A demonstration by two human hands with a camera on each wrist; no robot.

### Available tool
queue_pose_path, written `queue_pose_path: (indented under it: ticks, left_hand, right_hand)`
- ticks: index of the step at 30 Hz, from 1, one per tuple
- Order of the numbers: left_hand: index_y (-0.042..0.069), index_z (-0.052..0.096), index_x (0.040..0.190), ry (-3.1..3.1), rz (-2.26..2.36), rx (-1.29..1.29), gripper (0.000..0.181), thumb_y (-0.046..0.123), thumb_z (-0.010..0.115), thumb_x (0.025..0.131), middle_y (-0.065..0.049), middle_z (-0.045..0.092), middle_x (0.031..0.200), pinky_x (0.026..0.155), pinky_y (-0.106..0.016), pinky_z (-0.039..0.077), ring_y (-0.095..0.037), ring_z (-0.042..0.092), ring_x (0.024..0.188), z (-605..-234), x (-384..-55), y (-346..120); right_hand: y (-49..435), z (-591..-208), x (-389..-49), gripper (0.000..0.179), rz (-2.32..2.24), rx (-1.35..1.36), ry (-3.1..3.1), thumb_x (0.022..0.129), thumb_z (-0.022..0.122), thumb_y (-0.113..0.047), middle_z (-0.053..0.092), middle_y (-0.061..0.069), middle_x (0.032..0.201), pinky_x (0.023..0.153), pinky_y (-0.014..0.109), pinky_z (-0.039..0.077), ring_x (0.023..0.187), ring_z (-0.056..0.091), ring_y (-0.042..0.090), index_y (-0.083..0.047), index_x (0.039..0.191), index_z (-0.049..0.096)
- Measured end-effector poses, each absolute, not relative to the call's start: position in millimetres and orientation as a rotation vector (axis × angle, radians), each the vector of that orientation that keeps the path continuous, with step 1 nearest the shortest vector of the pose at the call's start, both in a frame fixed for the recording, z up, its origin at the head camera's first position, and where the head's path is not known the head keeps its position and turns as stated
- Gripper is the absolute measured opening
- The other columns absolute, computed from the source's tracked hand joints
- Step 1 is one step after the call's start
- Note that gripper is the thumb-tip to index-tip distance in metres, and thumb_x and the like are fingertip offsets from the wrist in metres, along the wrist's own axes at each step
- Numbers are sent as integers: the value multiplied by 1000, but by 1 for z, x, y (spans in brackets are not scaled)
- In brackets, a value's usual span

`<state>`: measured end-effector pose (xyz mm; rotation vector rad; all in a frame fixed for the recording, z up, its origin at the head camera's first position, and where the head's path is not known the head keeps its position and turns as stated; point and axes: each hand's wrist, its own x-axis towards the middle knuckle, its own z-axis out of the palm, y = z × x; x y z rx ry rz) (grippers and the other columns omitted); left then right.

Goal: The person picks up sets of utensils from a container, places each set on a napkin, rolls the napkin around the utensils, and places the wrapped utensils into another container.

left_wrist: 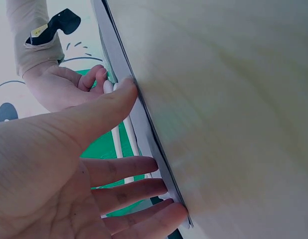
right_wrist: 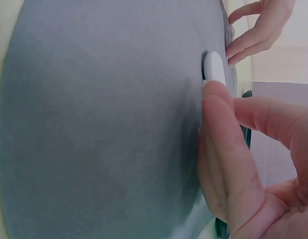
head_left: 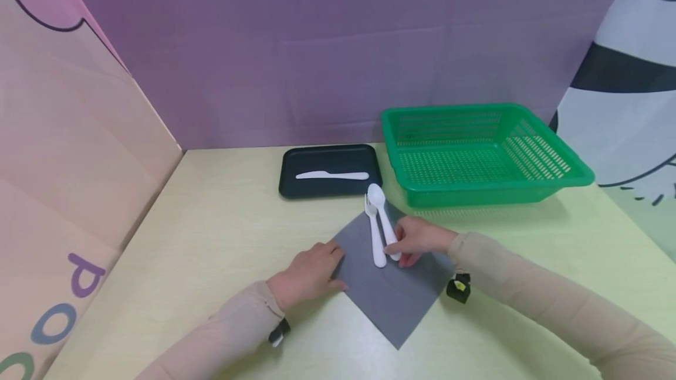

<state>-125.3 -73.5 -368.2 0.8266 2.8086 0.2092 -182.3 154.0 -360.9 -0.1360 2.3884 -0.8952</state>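
A dark grey napkin lies on the table, turned with a corner toward me. On it are a white plastic fork and, just to its right, a white plastic spoon, both with their heads pointing away. My right hand pinches the spoon near its handle end; its fingers hide part of the handle in the right wrist view. My left hand rests at the napkin's left corner, with fingers extended and spread from the thumb, as the left wrist view shows.
A white plastic knife lies in a black tray at the back. Right of it stands a green plastic basket. A purple cloth backdrop hangs behind the table.
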Motion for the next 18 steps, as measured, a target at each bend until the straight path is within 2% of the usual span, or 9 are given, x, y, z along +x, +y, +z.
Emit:
queue_pose_path:
  ticks: [18]
  left_hand:
    - [-1,52,128,2797,215,818,62,39,68,83,-14,54,129,90,-40,52,-28,55,113,-367,-124,-74]
  right_hand:
    - [155,-361,-179,23,-900,-119,2361,84,67,-14,65,12,71,57,27,58,54,63,11,1,87,49]
